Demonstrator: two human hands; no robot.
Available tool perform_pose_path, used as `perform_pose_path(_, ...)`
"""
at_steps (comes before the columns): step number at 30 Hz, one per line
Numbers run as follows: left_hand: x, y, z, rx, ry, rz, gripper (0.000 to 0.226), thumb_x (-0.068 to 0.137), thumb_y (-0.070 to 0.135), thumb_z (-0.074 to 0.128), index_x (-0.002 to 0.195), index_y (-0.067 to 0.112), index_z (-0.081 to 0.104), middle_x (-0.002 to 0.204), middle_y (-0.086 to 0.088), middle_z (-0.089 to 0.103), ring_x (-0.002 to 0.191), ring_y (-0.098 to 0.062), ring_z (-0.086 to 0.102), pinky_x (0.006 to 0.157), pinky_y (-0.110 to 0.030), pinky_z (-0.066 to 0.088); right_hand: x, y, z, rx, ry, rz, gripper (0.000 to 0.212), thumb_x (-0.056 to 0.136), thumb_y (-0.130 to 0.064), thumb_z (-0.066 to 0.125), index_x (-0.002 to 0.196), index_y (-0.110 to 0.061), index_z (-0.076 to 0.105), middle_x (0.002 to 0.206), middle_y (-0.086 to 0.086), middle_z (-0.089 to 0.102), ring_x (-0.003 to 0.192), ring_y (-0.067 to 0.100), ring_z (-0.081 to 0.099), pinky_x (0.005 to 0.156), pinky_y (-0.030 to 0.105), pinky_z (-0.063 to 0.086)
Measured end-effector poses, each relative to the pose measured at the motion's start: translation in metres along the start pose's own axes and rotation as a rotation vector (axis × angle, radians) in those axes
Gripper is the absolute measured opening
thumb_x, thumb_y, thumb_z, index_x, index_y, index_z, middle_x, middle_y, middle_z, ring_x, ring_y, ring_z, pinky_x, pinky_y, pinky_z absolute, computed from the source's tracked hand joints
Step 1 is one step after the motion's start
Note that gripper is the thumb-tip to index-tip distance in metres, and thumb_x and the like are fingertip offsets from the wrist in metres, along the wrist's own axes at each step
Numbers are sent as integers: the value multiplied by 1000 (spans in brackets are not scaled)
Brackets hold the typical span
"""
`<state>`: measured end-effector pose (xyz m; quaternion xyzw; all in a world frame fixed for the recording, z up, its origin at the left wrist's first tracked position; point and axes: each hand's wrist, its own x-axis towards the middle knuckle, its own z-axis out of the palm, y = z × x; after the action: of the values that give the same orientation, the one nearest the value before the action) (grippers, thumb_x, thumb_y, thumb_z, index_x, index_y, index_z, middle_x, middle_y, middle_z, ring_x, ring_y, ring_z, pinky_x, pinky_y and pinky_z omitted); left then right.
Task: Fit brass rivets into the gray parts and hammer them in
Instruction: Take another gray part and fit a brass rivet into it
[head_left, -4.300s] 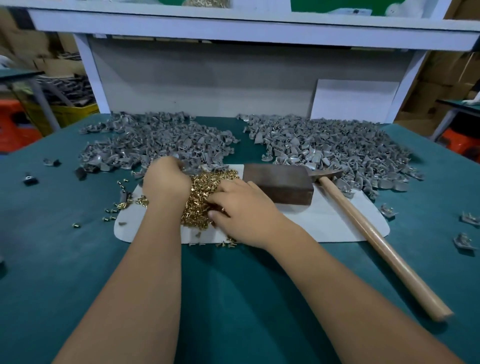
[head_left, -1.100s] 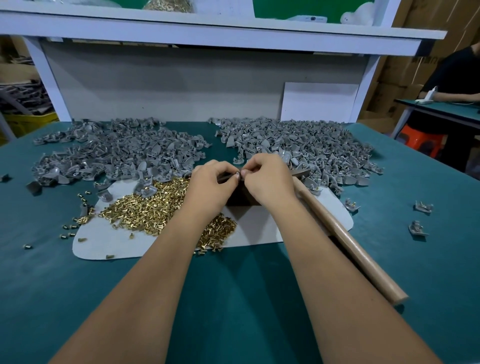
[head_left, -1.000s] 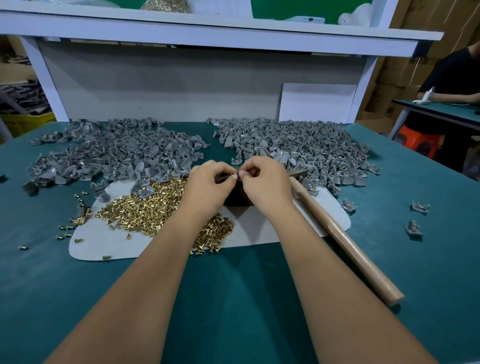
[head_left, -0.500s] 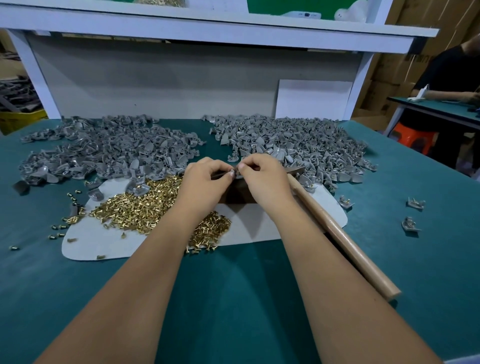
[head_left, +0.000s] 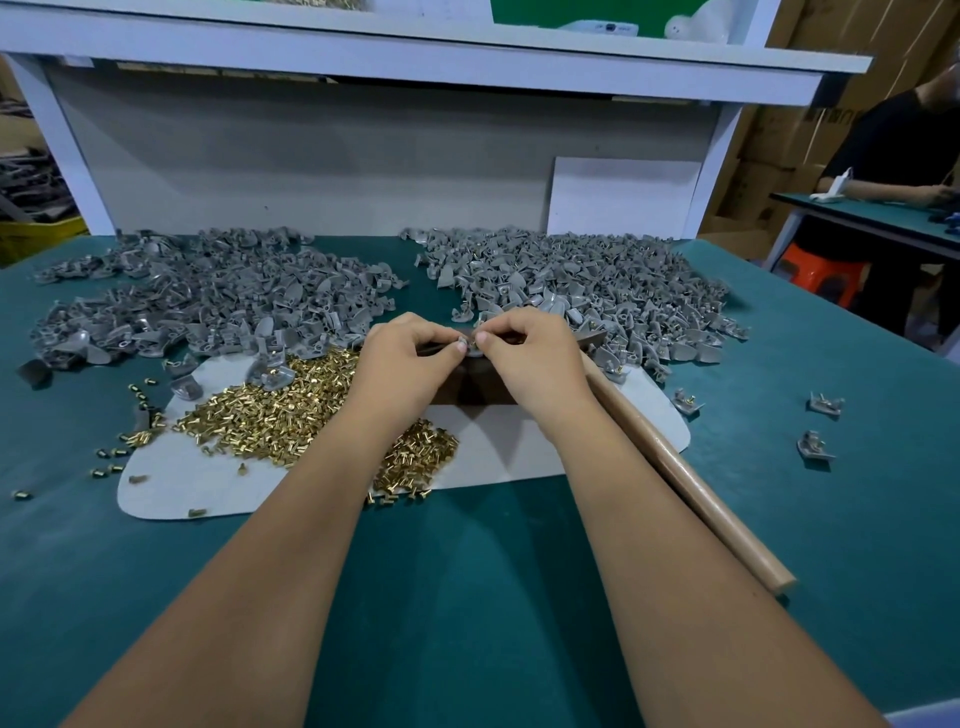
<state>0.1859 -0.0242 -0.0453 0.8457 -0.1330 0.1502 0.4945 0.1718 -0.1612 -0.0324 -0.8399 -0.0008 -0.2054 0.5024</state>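
On the bench, left to right, clock directions taken from the white mat's middle:
Loose rivets: a few brass pieces scattered on the green table top (head_left: 467, 597) at 9 o'clock, just off the mat edge
Left gray pile (head_left: 208, 301): heap of gray parts at 10 to 11 o'clock, its near edge spilling onto the mat
White mat (head_left: 171, 488): flat on the table, bearing the rivets and the block
Brass rivets (head_left: 270, 415): a wide golden heap on the mat's left half, reaching under the left forearm toward 6 o'clock
Left hand (head_left: 405, 364): at 12 o'clock, fingers curled, thumb and forefinger pinching a small gray part (head_left: 462, 343) from the left
Right hand (head_left: 535, 364): thumb tip to thumb tip with the left hand, fingers curled and pinching at the same spot; a brass glint shows there, but whether it sits inside the part cannot be told
Dark block (head_left: 470, 387): directly beneath both hands, mostly hidden
Hammer (head_left: 691, 488): wooden handle running from beside the right wrist out to 4 o'clock, untouched
Right gray pile (head_left: 587, 291): heap at 1 to 2 o'clock
Stray parts: a few gray pieces lying well apart on the table at 3 o'clock
Another person (head_left: 904, 145): dark sleeve at a separate table, far at 2 o'clock
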Motion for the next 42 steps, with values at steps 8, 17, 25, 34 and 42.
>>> perform_pose_path(8, 1, 0, 1, -43, 11, -8, 15, 90, 18, 71, 102, 14, 77, 101, -1, 65, 98, -14, 60, 87, -23, 43, -1, -1, 3, -64, 41, -7, 8, 86, -16, 67, 79, -19, 71, 82, -9, 62, 79, 6, 55, 72, 22, 39)
perform_pose_path(17, 1, 1, 3, -24, 30, -22, 14, 90, 16, 70, 101, 13, 78, 100, 0, 64, 100, -18, 61, 93, -34, 50, 0, -13, 9, -395, 72, -62, 21, 87, -18, 61, 68, -26, 59, 87, -6, 61, 84, 20, 57, 74, 30, 45)
perform_pose_path(25, 2, 1, 5, -23, 54, -16, 17, 89, 16, 72, 103, 10, 77, 101, -5, 65, 100, -19, 62, 90, -27, 47, -4, -12, 13, -503, 95, -209, 16, 89, -17, 59, 74, -21, 54, 90, -3, 56, 85, 22, 54, 64, 28, 36)
perform_pose_path(34, 1, 1, 5, -16, 64, -23, 14, 88, 20, 73, 99, 14, 78, 96, 2, 67, 96, -17, 64, 93, -38, 52, -7, -5, 12, -479, 108, -325, 16, 90, -11, 57, 74, -14, 58, 86, -3, 53, 79, 20, 53, 67, 33, 44)
perform_pose_path(42, 1, -3, 3, -41, 56, -13, 10, 89, 20, 71, 97, 19, 78, 92, 11, 65, 90, -5, 60, 78, -16, 44, -8, 2, 9, -152, 144, -172, 18, 89, -8, 53, 77, -11, 65, 87, -6, 56, 81, 10, 50, 67, 25, 32)
